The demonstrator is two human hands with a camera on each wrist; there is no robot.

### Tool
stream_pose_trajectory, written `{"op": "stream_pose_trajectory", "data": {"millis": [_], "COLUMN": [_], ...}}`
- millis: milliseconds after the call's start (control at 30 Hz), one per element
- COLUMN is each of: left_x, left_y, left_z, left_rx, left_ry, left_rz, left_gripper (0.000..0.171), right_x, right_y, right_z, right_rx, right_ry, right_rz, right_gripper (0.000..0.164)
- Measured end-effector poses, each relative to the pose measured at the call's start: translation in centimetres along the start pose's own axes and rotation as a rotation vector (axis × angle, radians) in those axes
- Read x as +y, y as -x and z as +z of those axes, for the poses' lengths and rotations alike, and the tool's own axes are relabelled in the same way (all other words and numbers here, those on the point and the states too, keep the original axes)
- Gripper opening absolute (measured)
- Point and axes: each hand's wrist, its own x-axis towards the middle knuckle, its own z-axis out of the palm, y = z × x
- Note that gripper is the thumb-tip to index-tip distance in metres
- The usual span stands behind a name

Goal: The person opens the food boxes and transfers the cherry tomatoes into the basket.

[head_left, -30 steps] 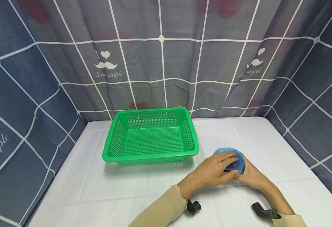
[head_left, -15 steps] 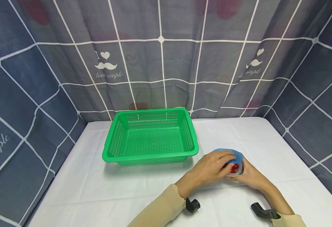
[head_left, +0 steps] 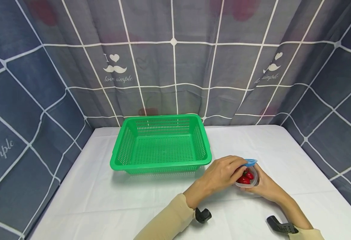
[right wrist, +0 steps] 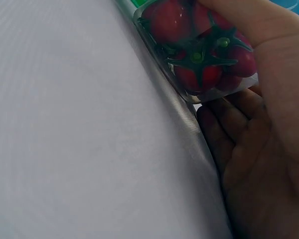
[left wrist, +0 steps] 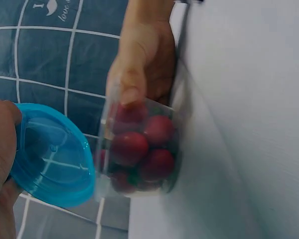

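Tomato container (head_left: 255,177) in right fingers (right wrist: 234,118), tilted blue lid (left wrist: 55,154) in left fingers (head_left: 237,163)

So my right hand (right wrist: 276,129) fills everything from 2 to 5 o'clock, and it's got hold of a small, clear plastic container (right wrist: 245,86) sitting up around 1 o'clock, cut off by the top edge. My thumb (right wrist: 239,15) runs across it from the 2 o'clock side, and my other fingers (right wrist: 222,127) are curled below it around 3 to 4 o'clock, pretty shadowy. Inside are shiny, round red tomatoes (right wrist: 169,22) packed together, with green star-shaped leafy tops (right wrist: 197,59) showing through the plastic. Smooth white cloth (right wrist: 79,129) takes up 6 round to 11 o'clock. There's also a bright green sliver (right wrist: 138,2) at 12 and a light blue patch (right wrist: 295,5) near 2, both too cropped to identify.
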Motion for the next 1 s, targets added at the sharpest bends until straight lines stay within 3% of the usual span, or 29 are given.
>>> {"op": "stream_pose_trajectory", "data": {"millis": [100, 400, 600, 767, 1000], "left_x": [0.3, 1.3, 1.9, 2.4, 3.7], "left_y": [-0.3, -0.5, 0.1, 0.6, 1.6], "left_z": [-0.5, -1.8, -2.6, -3.2, -3.6], "left_rx": [0.016, 0.023, 0.051, 0.056, 0.042], "left_ry": [0.017, -0.064, -0.122, -0.116, -0.135], "left_rz": [0.012, 0.128, 0.215, 0.271, 0.357], "left_gripper": [0.019, 0.022, 0.020, 0.019, 0.024], "right_x": [-0.1, 0.3, 0.7, 0.6, 0.5], "right_y": [0.1, 0.2, 0.0, -0.3, -0.2], "right_z": [-0.2, 0.0, 0.0, -0.1, -0.2], "right_rx": [0.009, 0.001, 0.012, -0.006, -0.054], "right_ry": [0.010, -0.072, -0.065, -0.075, -0.169], "right_rz": [-0.013, -0.109, -0.161, -0.207, -0.232], "right_gripper": [0.107, 0.093, 0.101, 0.099, 0.096]}}
